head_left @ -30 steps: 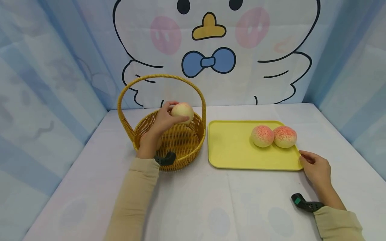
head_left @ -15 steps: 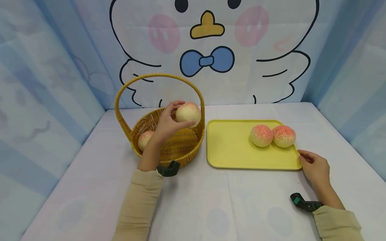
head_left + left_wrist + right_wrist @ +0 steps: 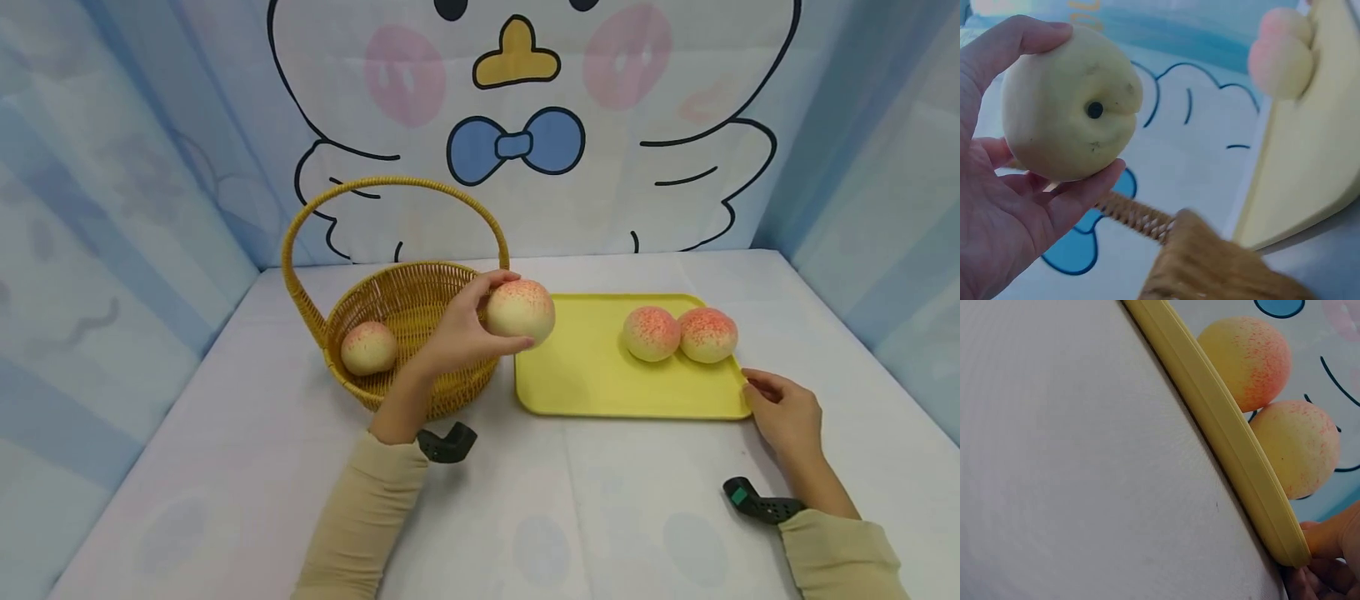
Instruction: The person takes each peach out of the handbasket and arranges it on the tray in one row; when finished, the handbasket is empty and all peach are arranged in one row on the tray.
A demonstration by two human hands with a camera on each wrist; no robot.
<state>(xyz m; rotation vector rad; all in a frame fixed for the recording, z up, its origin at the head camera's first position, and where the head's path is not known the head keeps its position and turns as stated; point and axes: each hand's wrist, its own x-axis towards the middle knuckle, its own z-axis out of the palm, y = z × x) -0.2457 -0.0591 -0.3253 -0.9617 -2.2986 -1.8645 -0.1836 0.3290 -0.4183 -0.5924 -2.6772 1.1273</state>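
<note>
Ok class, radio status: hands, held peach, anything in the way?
Left hand grips peach, aloft by right side of basket. Right hand holds near right corner of yellow tray. Two more peaches on tray's right side; nothing seen blocking its left.

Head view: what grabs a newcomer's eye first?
Probably the round, pale peach with a pink-speckled top, gripped by the left hand, seen in front of the gap between the golden woven basket and the flat yellow rectangular tray. Next, two pink-topped round peaches side by side on the tray's right half. Then the blue bow tie printed on the white backdrop behind.
</note>
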